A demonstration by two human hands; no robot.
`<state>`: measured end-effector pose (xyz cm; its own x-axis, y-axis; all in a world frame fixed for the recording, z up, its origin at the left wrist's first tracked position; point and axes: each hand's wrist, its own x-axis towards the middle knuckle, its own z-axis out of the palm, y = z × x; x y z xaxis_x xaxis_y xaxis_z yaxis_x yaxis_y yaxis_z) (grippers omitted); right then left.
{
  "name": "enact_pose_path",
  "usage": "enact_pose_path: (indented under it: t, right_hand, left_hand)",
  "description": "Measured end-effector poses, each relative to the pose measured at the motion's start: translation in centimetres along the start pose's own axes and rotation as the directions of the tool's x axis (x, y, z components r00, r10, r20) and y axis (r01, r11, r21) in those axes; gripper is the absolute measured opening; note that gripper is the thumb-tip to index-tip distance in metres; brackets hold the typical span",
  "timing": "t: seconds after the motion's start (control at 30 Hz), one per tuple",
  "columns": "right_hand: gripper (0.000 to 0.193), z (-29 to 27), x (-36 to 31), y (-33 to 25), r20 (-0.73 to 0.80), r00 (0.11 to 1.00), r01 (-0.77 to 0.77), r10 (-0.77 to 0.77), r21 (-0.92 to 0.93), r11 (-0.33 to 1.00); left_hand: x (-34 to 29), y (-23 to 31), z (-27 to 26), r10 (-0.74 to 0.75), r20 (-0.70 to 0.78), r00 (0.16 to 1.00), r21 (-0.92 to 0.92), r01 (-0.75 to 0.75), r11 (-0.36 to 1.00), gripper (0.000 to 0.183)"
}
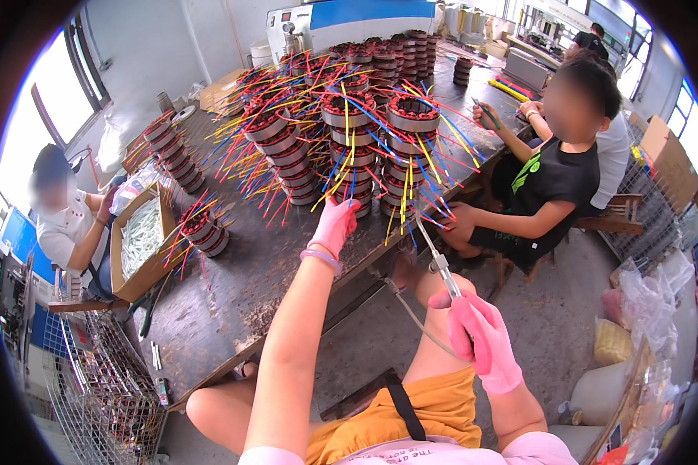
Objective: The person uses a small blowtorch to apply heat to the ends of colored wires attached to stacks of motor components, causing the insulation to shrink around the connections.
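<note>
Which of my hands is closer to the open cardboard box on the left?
Left. Your left hand is to the right of the box, beside the stacked rings; your right hand is farther right and closer to your body, holding a metal tool.

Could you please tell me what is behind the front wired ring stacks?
Behind the front wired ring stacks are more ring stacks and, beyond, blue-and-white equipment. The tabletop directly behind them is hidden.

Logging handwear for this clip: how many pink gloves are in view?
2: one on the left hand, by a stack of wound rings; one on the right hand, gripping a metal tool. Any more would be hidden.
</note>
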<state>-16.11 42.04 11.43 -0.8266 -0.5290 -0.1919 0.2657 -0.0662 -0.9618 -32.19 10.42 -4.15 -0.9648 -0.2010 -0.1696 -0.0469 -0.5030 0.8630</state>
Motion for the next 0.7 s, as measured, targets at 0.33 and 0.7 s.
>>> enact_pose_path:
  t: [0.33,0.7]
  right_hand:
    - [0.042,-1.5,6.8,-5.6,0.038,0.946,0.322,-0.321,-0.028,0.946]
    - [0.044,-4.4,16.2,-12.1,0.087,0.906,0.411,-0.415,0.060,0.910]
  left_hand:
    - [-7.9,9.4,-0.5,0.111,-0.054,0.992,0.985,0.035,0.167,0.057]
    - [-6.5,20.7,12.5,0.460,0.767,0.447,0.640,-0.590,-0.493,0.031]
